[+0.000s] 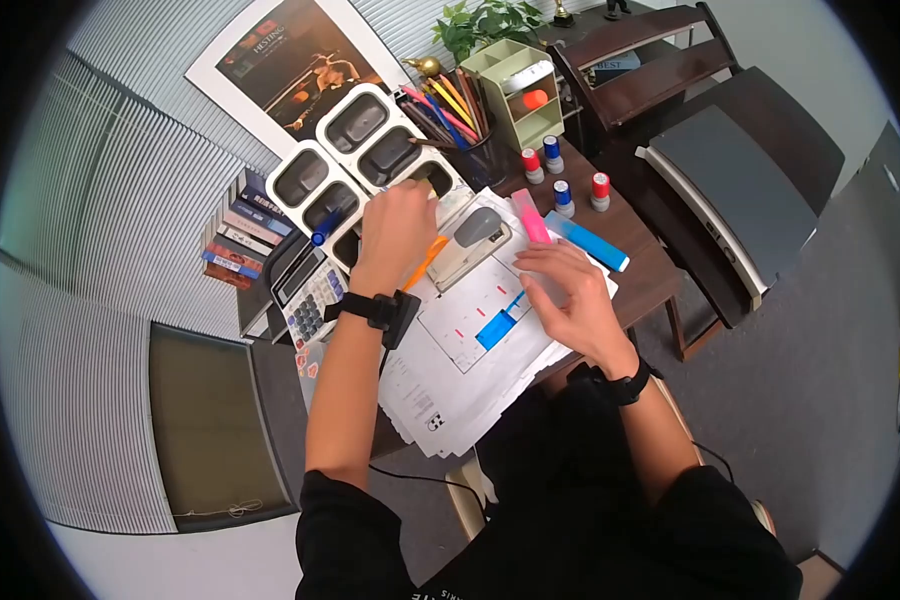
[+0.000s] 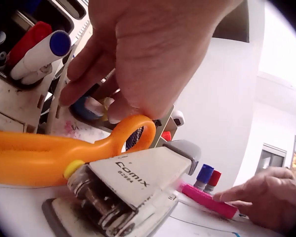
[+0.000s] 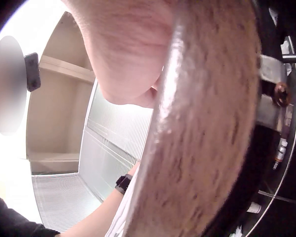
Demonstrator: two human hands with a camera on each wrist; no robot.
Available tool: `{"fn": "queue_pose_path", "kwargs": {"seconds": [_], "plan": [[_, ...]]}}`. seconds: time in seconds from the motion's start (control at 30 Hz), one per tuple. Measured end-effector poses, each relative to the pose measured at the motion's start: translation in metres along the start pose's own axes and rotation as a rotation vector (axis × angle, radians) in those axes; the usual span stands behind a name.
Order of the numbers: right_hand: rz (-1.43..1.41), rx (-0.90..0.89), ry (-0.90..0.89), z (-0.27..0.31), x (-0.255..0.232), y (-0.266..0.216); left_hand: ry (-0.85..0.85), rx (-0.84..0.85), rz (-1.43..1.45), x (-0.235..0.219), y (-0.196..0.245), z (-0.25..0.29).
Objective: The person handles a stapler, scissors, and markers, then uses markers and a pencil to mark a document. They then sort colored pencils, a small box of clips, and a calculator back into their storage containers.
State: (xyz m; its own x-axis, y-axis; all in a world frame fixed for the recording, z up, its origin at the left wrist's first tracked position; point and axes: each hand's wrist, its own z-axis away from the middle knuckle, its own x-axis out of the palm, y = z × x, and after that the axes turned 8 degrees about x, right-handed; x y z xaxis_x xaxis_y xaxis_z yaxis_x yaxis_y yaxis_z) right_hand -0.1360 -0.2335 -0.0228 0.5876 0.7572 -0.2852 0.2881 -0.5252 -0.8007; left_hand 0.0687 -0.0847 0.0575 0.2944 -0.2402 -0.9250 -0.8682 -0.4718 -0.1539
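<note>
My left hand [image 1: 400,235] reaches down into a compartment of the white desk organizer [image 1: 388,124]. Its fingers curl near a small blue and white thing [image 2: 91,107]; I cannot tell whether they grip it. Close below lie orange-handled scissors [image 2: 44,155] and a beige desk tool marked COMIX [image 2: 143,173] with a grey end. Over the printed sheets [image 1: 415,385], my right hand [image 1: 570,300] has its fingers loosely extended, near a pink highlighter [image 1: 532,217] and a blue highlighter [image 1: 592,243]. A blue patch [image 1: 495,330] marks the top sheet's drawing.
Several small bottles with red and blue caps [image 1: 600,185] stand at the table's far right. Behind are a pencil holder [image 1: 485,160] and a green shelf organizer [image 1: 510,70]. A calculator [image 1: 315,305] and stacked books [image 1: 235,240] lie left; a dark chair [image 1: 710,170] stands right.
</note>
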Motion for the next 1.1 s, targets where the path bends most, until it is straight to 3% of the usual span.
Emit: {"fn": "queue_pose_path", "kwargs": {"seconds": [0.03,0.13,0.17,0.23,0.33,0.43,0.47,0.53,0.63,0.7,0.73,0.83,0.9,1.0,1.1], "plan": [[0.001,0.004,0.000,0.001,0.000,-0.001,-0.003,0.001,0.003,-0.002,0.002,0.001],[0.069,-0.029,0.030,0.001,0.000,-0.004,0.455,0.026,0.010,-0.012,0.003,0.006],[0.030,-0.047,0.057,0.001,-0.001,-0.004,0.454,0.024,0.011,-0.023,0.009,0.009],[-0.006,-0.061,0.086,0.002,-0.002,-0.006,0.575,-0.134,0.186,-0.047,0.027,0.024],[-0.098,-0.017,0.139,0.002,-0.002,-0.012,0.711,-0.052,0.328,-0.061,0.054,0.045],[-0.136,0.007,0.166,0.002,-0.002,-0.020,0.573,0.078,0.532,-0.058,0.077,0.060],[-0.138,-0.004,0.122,0.001,-0.002,-0.024,0.579,0.070,0.540,-0.055,0.084,0.062],[-0.131,-0.017,0.072,0.002,-0.002,-0.022,0.398,0.238,0.692,-0.049,0.096,0.063],[-0.080,-0.057,-0.001,0.008,-0.001,-0.006,0.335,0.285,0.760,-0.040,0.100,0.057],[-0.250,0.034,0.078,0.010,-0.001,-0.004,0.334,0.231,0.880,-0.039,0.101,0.056],[-0.370,0.118,0.105,0.010,0.001,-0.008,0.338,0.198,0.812,-0.035,0.098,0.057],[-0.498,0.141,0.062,0.007,-0.001,-0.010,0.311,0.153,0.710,-0.020,0.092,0.067],[-0.557,0.170,0.005,0.009,-0.001,-0.006,0.101,0.105,0.946,-0.013,0.089,0.074],[-0.670,0.247,-0.077,0.012,-0.004,-0.005,0.049,0.080,1.034,-0.024,0.091,0.075],[-0.771,0.292,-0.086,0.013,-0.011,-0.004,0.068,0.192,0.992,-0.024,0.098,0.075]]}}
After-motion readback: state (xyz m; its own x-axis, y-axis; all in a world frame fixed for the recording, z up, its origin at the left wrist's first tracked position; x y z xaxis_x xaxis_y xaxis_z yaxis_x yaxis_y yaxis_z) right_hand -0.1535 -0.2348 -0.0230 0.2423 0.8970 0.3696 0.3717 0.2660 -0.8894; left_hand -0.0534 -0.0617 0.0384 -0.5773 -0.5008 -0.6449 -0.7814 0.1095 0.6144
